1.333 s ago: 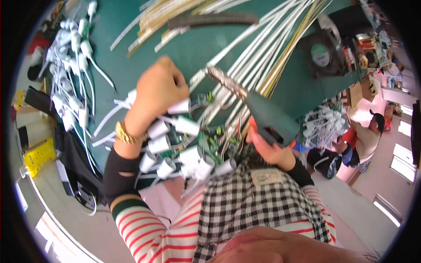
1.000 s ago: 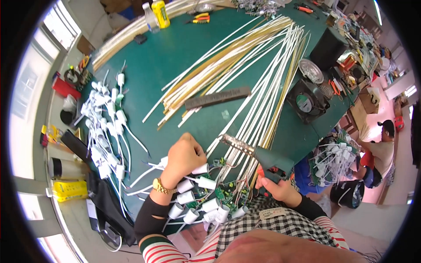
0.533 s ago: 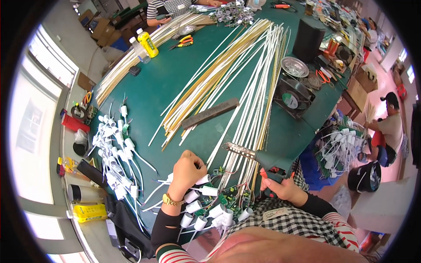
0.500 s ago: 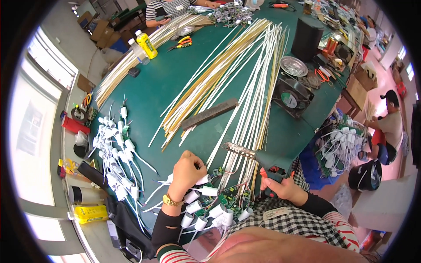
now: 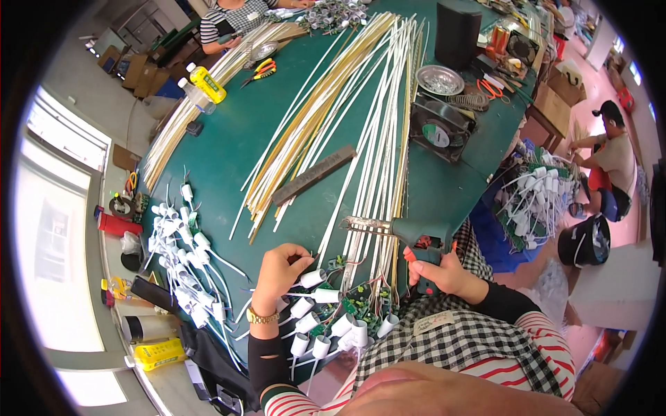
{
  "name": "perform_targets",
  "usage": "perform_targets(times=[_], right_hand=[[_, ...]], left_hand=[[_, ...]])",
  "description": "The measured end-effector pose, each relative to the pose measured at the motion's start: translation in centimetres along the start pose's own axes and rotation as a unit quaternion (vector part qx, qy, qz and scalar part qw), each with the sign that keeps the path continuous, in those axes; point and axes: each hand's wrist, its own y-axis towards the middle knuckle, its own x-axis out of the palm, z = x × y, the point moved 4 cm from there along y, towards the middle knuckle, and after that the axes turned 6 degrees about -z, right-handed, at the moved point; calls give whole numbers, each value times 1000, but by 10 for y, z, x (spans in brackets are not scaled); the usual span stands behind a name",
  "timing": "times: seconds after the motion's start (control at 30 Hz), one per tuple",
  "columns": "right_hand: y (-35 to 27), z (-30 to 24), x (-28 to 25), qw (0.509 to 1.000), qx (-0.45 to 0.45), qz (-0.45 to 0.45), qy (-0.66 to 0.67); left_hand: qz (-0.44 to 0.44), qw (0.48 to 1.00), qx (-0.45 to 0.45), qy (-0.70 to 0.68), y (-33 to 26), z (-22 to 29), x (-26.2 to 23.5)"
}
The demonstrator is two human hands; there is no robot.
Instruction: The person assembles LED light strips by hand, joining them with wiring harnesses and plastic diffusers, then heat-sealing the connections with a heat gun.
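Beside the left fingers [image 5: 295, 251], grip unclear, a heat gun [image 5: 420, 231] is clasped by right fingers [image 5: 431, 272], keeping its nozzle [image 5: 368, 225] untouched.

Bar [image 5: 314, 175], across strips [image 5: 316, 121] on table [image 5: 229, 139] | from bar: socket pile [image 5: 201, 240], front left | heat gun [image 5: 415, 230], front right | fan [image 5: 438, 133], right | bottles [image 5: 208, 84], behind left

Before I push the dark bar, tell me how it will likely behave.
The dark bar is probably stiff, looking straight and thick. Its flat-sided shape makes rolling unlikely. Lying across loose strips, it may drag some along.
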Motion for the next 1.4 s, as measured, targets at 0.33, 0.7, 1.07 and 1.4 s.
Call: perform_targets(times=[0.33, 0.7, 1.07, 1.4], right_hand=[[-5, -10, -10, 1000, -8, -5, -13], [-6, -8, -10, 999, 28, -7, -38], [12, -5, 8, 997, 39, -59, -36], [23, -5, 21, 978, 26, -110, -175]], left_hand=[[109, 984, 56, 129, -3, 21, 19], [119, 938, 97, 312, -2, 12, 25], [101, 988, 32, 110, 7, 3, 22], [104, 988, -9, 116, 10, 7, 23]])
